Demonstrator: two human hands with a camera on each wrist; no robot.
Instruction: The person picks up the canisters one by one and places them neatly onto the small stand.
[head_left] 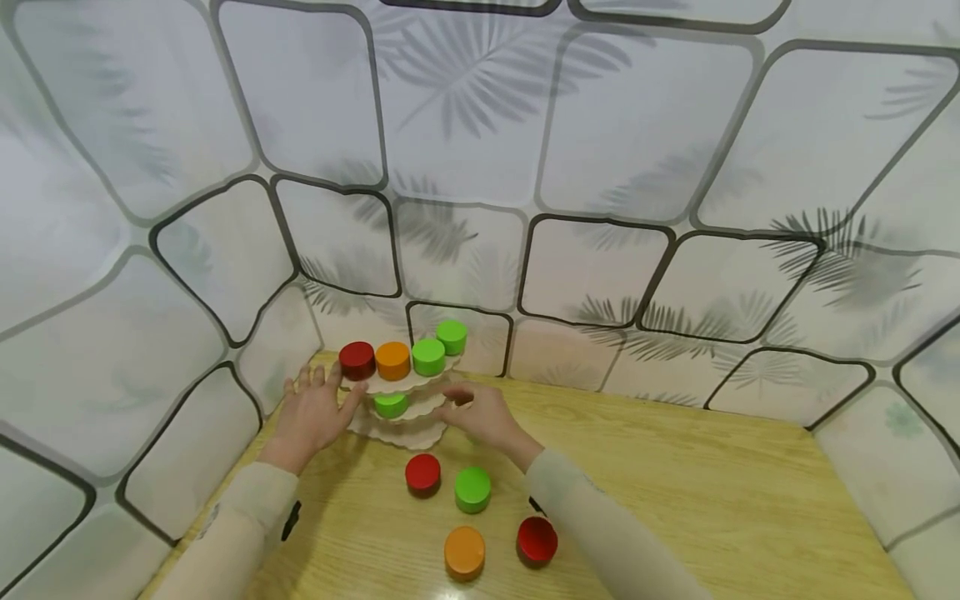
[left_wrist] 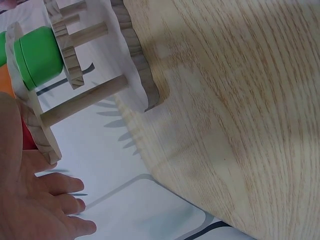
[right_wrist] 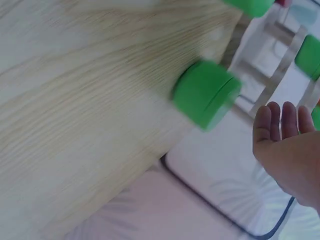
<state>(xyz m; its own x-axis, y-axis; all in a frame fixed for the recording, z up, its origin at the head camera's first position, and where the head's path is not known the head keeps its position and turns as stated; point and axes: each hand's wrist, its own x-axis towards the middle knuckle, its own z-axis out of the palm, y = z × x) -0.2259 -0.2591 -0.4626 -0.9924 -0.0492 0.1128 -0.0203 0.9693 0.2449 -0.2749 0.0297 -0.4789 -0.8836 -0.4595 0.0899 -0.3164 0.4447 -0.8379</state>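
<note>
A wooden three-tier stand with wavy edges [head_left: 401, 434] stands in the table's left back corner. On its top tier are a red round block [head_left: 357, 360], an orange one [head_left: 393, 360] and two green ones [head_left: 428, 357]. Another green block [left_wrist: 40, 56] sits on the middle tier. My left hand [head_left: 309, 417] is spread at the stand's left side, thumb by the top tier's front edge. At the right side is my right hand [head_left: 486, 412], fingers bent, nothing visible in them. Near its fingers, a blurred green block [right_wrist: 206, 95] shows beside the stand in the right wrist view.
On the table in front of the stand lie a red block [head_left: 423, 475], a green block [head_left: 472, 489], an orange block [head_left: 464, 553] and a dark red one [head_left: 536, 542]. Patterned wall panels [head_left: 465, 258] rise at the back and sides.
</note>
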